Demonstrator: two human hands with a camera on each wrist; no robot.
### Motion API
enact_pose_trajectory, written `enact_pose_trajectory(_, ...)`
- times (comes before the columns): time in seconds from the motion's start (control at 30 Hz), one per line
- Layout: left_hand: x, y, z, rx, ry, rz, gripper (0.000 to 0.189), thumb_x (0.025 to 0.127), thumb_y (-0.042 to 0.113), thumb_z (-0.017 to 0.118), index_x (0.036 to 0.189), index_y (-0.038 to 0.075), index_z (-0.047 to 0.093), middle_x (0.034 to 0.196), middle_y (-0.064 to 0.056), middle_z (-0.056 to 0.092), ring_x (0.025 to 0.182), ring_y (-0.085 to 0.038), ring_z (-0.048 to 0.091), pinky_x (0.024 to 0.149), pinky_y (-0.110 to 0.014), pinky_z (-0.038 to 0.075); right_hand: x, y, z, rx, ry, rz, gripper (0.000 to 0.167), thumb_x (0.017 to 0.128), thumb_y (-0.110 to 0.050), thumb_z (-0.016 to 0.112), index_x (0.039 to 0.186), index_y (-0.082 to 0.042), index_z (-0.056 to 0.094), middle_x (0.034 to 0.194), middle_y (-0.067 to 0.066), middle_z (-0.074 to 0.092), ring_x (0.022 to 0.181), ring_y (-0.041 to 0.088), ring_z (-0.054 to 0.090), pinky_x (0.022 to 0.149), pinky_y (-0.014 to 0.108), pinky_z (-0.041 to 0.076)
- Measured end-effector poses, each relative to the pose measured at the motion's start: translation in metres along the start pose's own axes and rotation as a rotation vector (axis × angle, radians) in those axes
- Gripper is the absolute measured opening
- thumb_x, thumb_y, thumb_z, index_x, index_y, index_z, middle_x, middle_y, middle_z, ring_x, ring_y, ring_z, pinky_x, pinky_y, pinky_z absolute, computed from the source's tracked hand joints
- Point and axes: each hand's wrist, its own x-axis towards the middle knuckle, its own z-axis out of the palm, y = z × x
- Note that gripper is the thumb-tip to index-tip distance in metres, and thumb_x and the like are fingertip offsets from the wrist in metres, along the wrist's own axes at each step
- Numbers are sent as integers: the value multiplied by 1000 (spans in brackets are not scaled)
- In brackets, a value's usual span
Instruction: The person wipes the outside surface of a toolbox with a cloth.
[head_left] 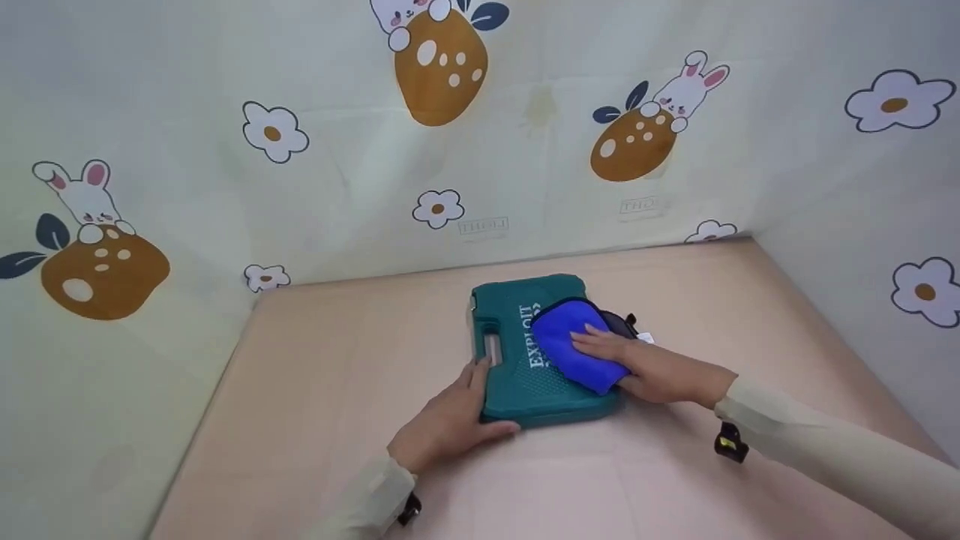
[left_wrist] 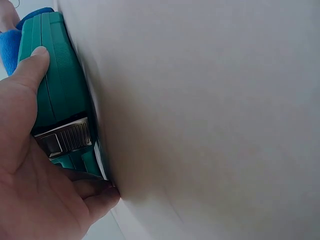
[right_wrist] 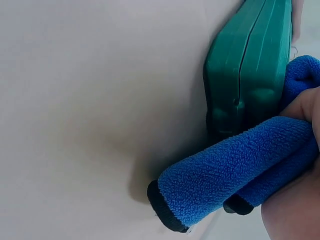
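A teal-green plastic tool case [head_left: 544, 289] lies flat on the table, its handle cut-out on the left and white lettering on the lid. My left hand [head_left: 450, 416] grips its near left corner, thumb along the near side and fingers by the handle side. In the left wrist view a metal latch [left_wrist: 70, 139] shows beside that hand. Over the right part of the lid lies a blue cloth [head_left: 562, 334] with black edging, folded. My right hand [head_left: 637, 364] presses on it with outstretched fingers. One folded end of the fleecy cloth [right_wrist: 225, 170] hangs past the case in the right wrist view.
A pale pink-beige table cover [head_left: 337, 360] runs under the case. Behind and at both sides stand curtain walls [head_left: 337, 195] printed with rabbits, strawberries and flowers. Each wrist wears a small dark device on a strap [head_left: 730, 442].
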Motion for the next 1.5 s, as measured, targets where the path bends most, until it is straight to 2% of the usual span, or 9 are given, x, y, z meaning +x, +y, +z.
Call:
enact_pose_trajectory(0.23,1,0,0,1,-11,-9,122,80,82,58,164,11,7,166,-17,17,144,-34,35,111,-49,35,-7,-7,3,-13,-4,-24,67,99,4,58,160,-13,36,165,5,27,151,31,16,114,58,21)
enact_pose_trajectory(0.43,0,-1,1,13,-2,-15,121,80,82,58,164,10,9,165,-18,19,143,-35,36,111,-50,35,-12,-14,9,-37,-9,-61,67,96,7,58,158,-11,38,164,6,29,151,31,18,115,59,18)
enact_pose_trajectory(0.77,-2,2,1,16,16,0,118,82,79,60,163,7,13,163,-21,23,141,-38,39,109,-51,37,-21,-28,19,-39,-23,-98,68,99,2,58,160,-14,33,164,2,30,151,30,18,118,51,13)
enact_pose_trajectory(0.93,-1,1,1,9,17,4,117,82,78,61,163,7,13,163,-22,24,141,-38,39,110,-51,37,-18,-30,23,-51,0,-134,66,99,1,59,160,-11,35,163,4,31,150,31,19,118,52,13)
enact_pose_trajectory(1.17,-1,-1,1,-7,14,6,117,83,76,62,163,6,14,163,-24,23,141,-40,39,110,-52,37,-10,-36,29,-11,-27,-118,74,96,8,58,161,-14,32,165,1,27,151,27,16,119,50,12)
enact_pose_trajectory(1.37,-1,-1,2,-2,18,8,117,83,77,62,163,6,14,162,-24,24,140,-41,40,109,-53,37,0,-43,34,-36,-13,-179,68,99,1,60,160,-12,33,164,2,30,151,30,19,118,52,15)
enact_pose_trajectory(1.5,-2,-1,2,0,31,26,117,83,76,62,162,4,15,161,-26,26,139,-41,41,109,-53,38,7,-49,37,-24,-29,-178,67,100,0,59,160,-12,33,164,1,30,151,29,17,118,51,13)
